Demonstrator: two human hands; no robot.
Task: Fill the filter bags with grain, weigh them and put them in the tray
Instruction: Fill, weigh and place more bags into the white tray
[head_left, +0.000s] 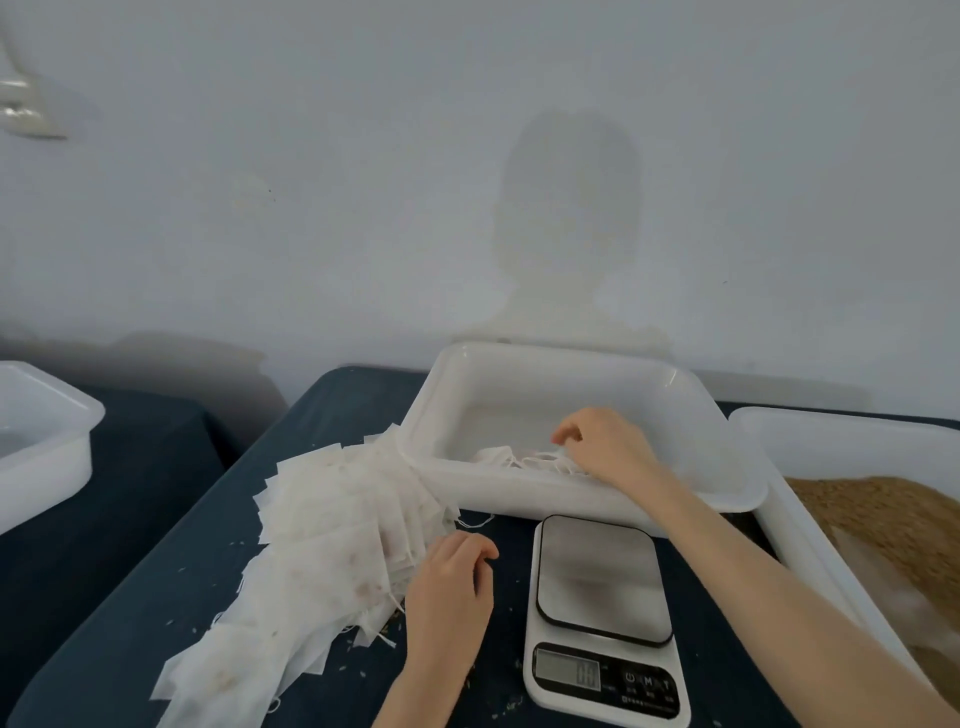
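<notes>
Progress looks early: the tray (524, 374) at the desk's far edge holds only a bag or two by its near wall, where the right hand (602, 444) has its fingers curled on one. Left hand (447, 587), fingers loosely curled, rests at the fanned pile of empty filter bags (332, 525) along the left edge. Scale (602, 577) stands bare at the near edge, grain (893, 514) in the right-hand bin, so I judge most filling and weighing remains.

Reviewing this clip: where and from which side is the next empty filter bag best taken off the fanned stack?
Probably pinch the exposed right edge of the top bag in the empty filter bags, coming from the right where the left hand rests. The bags overlap like shingles, and the drawstring ends stick out on that side.
</notes>
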